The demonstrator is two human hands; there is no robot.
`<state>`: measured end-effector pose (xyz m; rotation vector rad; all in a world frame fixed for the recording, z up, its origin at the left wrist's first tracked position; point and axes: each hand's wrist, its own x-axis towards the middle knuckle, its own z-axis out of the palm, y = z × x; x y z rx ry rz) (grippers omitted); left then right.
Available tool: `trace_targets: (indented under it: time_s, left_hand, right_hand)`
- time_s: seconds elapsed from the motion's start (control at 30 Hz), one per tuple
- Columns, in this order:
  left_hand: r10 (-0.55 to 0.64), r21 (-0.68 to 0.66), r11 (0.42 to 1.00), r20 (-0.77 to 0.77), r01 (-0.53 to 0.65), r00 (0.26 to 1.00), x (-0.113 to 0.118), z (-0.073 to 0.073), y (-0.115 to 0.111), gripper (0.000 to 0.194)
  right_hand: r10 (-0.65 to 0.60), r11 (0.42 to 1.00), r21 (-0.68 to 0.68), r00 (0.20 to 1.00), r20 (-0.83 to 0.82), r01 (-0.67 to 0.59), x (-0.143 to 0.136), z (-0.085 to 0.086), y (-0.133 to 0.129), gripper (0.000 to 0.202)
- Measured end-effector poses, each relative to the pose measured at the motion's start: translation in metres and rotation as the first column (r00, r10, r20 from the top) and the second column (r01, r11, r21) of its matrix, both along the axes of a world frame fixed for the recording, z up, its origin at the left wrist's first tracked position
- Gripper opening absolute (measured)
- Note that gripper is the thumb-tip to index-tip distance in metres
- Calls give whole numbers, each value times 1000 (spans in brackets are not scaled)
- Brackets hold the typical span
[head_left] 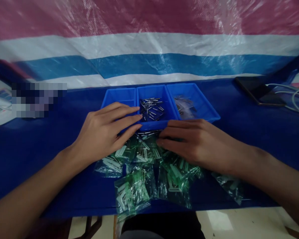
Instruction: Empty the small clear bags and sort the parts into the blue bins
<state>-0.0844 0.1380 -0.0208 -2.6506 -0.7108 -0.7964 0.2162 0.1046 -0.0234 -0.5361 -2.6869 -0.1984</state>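
Before blue plastic bins [153, 125], palms down
Left hand [103, 129] spread, ungripping; right hand [189, 141] curled, grasp unclear; slim silver metal pins [146, 133] lie crosswise.

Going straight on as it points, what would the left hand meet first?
Likely the metal pins in the middle blue bin, or its wall; the depth of the left hand is unclear.

Three open, rectangular blue plastic bins [154, 125] stand side by side, slim silvery metal pins [150, 107] jumbled in the middle one. Just in front — loosely heaped, some overlapping — lie crinkled clear-and-green plastic packets [137, 192] holding pale narrow strips [174, 190], with more pins near the middle bin's front wall.
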Motion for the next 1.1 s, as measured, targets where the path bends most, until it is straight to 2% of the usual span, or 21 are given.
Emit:
trace_targets:
  time_s: [0.07, 0.13, 0.3, 0.63, 0.7, 0.73, 0.8, 0.83, 0.87, 0.93, 0.97, 1.0, 1.03, 1.07, 1.1]
  left_hand:
    - [7, 1, 1000, 2, -7, 1000, 0, 0, 0, 20]
    - [12, 9, 1000, -4, -12, 1000, 1, 0, -1, 20]
    - [-5, 42, 999, -9, 6, 1000, 3, 0, -1, 18]
    - [-1, 15, 1000, -10, 1, 1000, 1, 1, 0, 20]
    - [-1, -1, 1000, -11, 1, 1000, 1, 1, 0, 21]
    - [-7, 6, 1000, -9, 8, 1000, 1, 1, 0, 20]
    - [-8, 37, 999, -13, 9, 1000, 2, 1, 0, 20]
    - [-2, 50, 999, -20, 3, 1000, 2, 1, 0, 20]
    - [1, 56, 998, -30, 1, 1000, 2, 2, 0, 20]
    - [-9, 63, 998, -43, 12, 999, 2, 3, 0, 21]
    - [-23, 65, 998, -45, 26, 999, 2, 3, -1, 21]
    - [-36, 68, 997, -43, 39, 998, 2, 3, -1, 21]
    - [-40, 68, 997, -37, 42, 998, 2, 3, -1, 21]
    - [-35, 58, 998, -34, 37, 999, 2, 3, -2, 22]
    - [-28, 47, 998, -30, 29, 999, 2, 3, -2, 22]
  right_hand:
    - [9, 995, 102, 1000, 29, -12, -4, -3, -1, 28]
    - [-3, 991, 137, 1000, 7, 2, -7, -6, -4, 30]
    - [-26, 989, 148, 1000, 2, 25, -10, -7, -7, 32]
    - [-53, 978, 199, 998, -23, 57, -3, -1, -3, 33]
    - [-50, 987, 144, 989, -140, 70, -2, 4, -5, 29]
    - [-53, 995, 71, 976, -211, 70, -2, 7, -7, 26]
    - [-92, 985, -171, 928, -360, 31, -3, 14, -10, 19]
    - [-132, 944, -330, 896, -425, -17, -4, 17, -11, 16]
    - [-183, 867, -492, 864, -469, -83, -5, 19, -12, 14]
    - [-301, 633, -738, 804, -512, -232, -6, 22, -12, 14]
    - [-354, 518, -803, 780, -516, -296, -6, 22, -11, 13]
    - [-401, 436, -830, 750, -526, -348, -6, 21, -9, 12]
    - [-444, 396, -833, 713, -543, -387, -6, 20, -8, 9]
    - [-482, 396, -818, 664, -572, -417, -5, 19, -6, 7]
    - [-508, 419, -797, 615, -602, -434, -5, 18, -5, 6]
